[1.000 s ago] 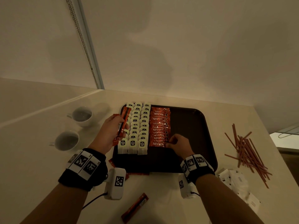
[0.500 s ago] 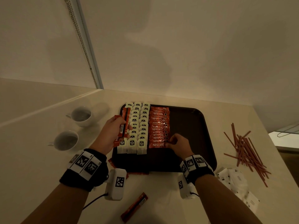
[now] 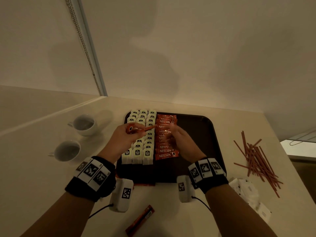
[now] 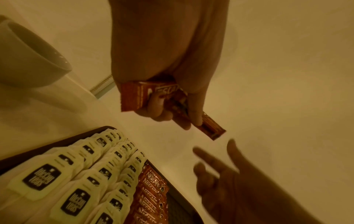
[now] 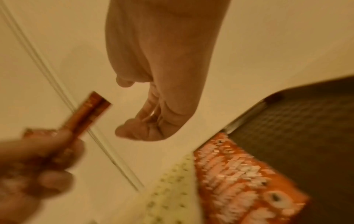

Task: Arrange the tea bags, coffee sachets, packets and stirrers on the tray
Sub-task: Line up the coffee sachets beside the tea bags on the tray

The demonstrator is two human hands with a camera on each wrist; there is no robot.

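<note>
the left hand (image 3: pixel 125 137) grips a few coffee sachets (image 3: pixel 136 129) above the tea bags (image 3: pixel 137 152) on the tray (image 3: pixel 205 134). the right hand (image 3: pixel 177 142) hovers just beside them, fingers spread and empty, over the sachet row (image 3: pixel 165 151). stirrers (image 3: pixel 256 158) lie on the tabletop (image 3: pixel 171 211).

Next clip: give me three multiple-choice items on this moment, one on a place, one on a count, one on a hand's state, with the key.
1. Where does the pile of thin red-brown stirrers lie?
A. on the dark brown plastic tray
B. on the counter right of the tray
C. inside a cup

2. How many white ceramic cups stand left of the tray?
A. one
B. two
C. four

3. What is the left hand doing?
A. gripping orange coffee sachets
B. lying flat and empty
C. lifting a cup

Key: 1 B, the stirrers lie off the tray on its right; 2 B, two cups show in the head view; 3 A, the left wrist view shows fingers curled round the sachets.
</note>
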